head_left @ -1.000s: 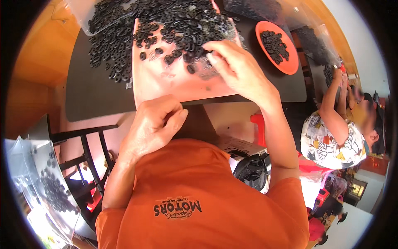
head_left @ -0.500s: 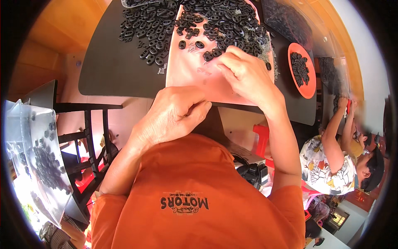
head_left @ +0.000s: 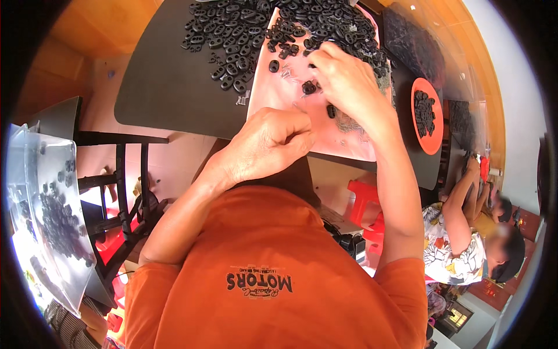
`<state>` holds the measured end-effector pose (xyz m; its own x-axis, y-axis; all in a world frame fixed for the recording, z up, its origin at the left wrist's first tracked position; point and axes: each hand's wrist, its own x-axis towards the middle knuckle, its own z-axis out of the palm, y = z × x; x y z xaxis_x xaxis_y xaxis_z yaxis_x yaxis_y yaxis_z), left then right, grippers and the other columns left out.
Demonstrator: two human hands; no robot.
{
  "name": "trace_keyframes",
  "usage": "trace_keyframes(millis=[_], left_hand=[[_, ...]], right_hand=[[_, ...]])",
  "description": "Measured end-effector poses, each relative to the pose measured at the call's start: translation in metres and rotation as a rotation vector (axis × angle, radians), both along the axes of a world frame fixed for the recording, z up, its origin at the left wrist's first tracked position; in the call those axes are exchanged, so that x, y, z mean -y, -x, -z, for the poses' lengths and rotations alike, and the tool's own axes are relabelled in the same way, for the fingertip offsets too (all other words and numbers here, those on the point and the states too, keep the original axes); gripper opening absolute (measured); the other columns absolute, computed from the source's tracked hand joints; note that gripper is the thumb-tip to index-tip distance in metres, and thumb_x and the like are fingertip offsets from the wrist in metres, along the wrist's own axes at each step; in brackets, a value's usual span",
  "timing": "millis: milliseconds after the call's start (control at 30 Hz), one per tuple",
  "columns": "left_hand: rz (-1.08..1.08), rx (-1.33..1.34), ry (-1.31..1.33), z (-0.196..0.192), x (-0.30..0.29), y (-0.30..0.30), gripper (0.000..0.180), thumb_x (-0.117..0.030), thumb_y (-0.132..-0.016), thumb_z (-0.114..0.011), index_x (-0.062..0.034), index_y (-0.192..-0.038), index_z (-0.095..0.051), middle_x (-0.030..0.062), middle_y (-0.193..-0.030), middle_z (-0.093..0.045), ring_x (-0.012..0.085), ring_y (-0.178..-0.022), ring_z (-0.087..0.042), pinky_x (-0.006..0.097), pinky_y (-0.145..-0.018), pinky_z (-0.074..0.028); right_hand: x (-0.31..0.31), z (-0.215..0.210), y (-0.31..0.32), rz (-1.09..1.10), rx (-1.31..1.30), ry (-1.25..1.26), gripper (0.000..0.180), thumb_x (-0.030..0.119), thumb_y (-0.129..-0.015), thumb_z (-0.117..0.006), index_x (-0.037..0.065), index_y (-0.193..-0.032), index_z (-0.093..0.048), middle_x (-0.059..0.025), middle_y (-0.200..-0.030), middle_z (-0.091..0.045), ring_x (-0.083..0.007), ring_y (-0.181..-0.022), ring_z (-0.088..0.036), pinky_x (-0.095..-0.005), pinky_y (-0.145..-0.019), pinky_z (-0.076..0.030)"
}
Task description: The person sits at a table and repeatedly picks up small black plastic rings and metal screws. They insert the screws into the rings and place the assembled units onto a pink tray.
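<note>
My right hand is curling narrow, contents unclear, just edging twelve-ward, likely bringing black oval pieces within reach at the pink tray's twelve; left hand is loosely fisting at seven, contents hidden.

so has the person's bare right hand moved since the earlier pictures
Yes, leftward: the bare right hand now has its fingertips closer to the left edge of the flat pink sheet on the dark table.

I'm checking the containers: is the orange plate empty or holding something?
Holding something: black pieces lie heaped on the orange plate, its rim showing around them.
</note>
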<state>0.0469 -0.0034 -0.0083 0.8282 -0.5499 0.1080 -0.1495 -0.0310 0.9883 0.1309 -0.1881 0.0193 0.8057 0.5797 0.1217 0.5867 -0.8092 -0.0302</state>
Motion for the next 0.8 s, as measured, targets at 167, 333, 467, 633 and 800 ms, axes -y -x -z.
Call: trace_keyframes(millis=[167, 333, 467, 633, 800], left_hand=[[0.009, -0.041, 0.065, 0.005, 0.0, 0.0, 0.025, -0.008, -0.089, -0.055, -0.0007, -0.069, -0.042, 0.0011, -0.062, -0.035, 0.0076, -0.059, -0.034, 0.027, -0.052, -0.033], [-0.026, 0.088, 0.025, 0.004, -0.003, 0.0, 0.021, -0.007, -0.086, -0.057, 0.0005, -0.07, -0.045, 0.0076, -0.062, -0.039, 0.0168, -0.057, -0.039, 0.031, -0.055, -0.036], [-0.032, 0.164, 0.024, 0.008, -0.002, -0.001, 0.016, -0.006, -0.083, -0.057, 0.0009, -0.071, -0.048, 0.0114, -0.064, -0.044, 0.0265, -0.059, -0.045, 0.035, -0.056, -0.039], [0.007, 0.161, -0.001, 0.007, -0.004, -0.004, 0.014, -0.006, -0.081, -0.056, 0.0006, -0.072, -0.049, 0.0118, -0.064, -0.046, 0.0298, -0.06, -0.047, 0.038, -0.057, -0.039], [-0.012, 0.182, 0.008, 0.007, -0.005, -0.004, 0.014, -0.005, -0.081, -0.057, 0.0007, -0.071, -0.049, 0.0122, -0.064, -0.046, 0.0309, -0.06, -0.047, 0.039, -0.058, -0.039]], right_hand=[[-0.008, -0.006, 0.009, -0.016, -0.105, -0.155, 0.014, 0.01, -0.088, -0.056, 0.007, -0.101, -0.06, -0.0082, -0.097, -0.056, -0.032, -0.081, -0.061, -0.0414, -0.066, -0.049], [-0.025, 0.005, -0.002, -0.08, -0.13, -0.168, 0.009, 0.012, -0.088, -0.056, 0.006, -0.095, -0.058, -0.0083, -0.095, -0.056, -0.0335, -0.081, -0.06, -0.0421, -0.065, -0.048], [-0.016, -0.017, 0.003, -0.039, -0.182, 0.006, 0.009, 0.012, -0.088, -0.056, 0.004, -0.093, -0.055, -0.0093, -0.09, -0.055, -0.0335, -0.078, -0.059, -0.0417, -0.065, -0.047], [-0.021, -0.014, -0.006, -0.07, -0.145, -0.134, 0.011, 0.011, -0.087, -0.058, 0.006, -0.097, -0.057, -0.0083, -0.092, -0.056, -0.0323, -0.077, -0.059, -0.04, -0.065, -0.047], [-0.035, 0.0, -0.02, -0.161, -0.085, -0.144, 0.006, 0.006, -0.083, -0.055, 0.003, -0.088, -0.052, -0.0121, -0.088, -0.057, -0.0342, -0.076, -0.062, -0.0432, -0.061, -0.05]])
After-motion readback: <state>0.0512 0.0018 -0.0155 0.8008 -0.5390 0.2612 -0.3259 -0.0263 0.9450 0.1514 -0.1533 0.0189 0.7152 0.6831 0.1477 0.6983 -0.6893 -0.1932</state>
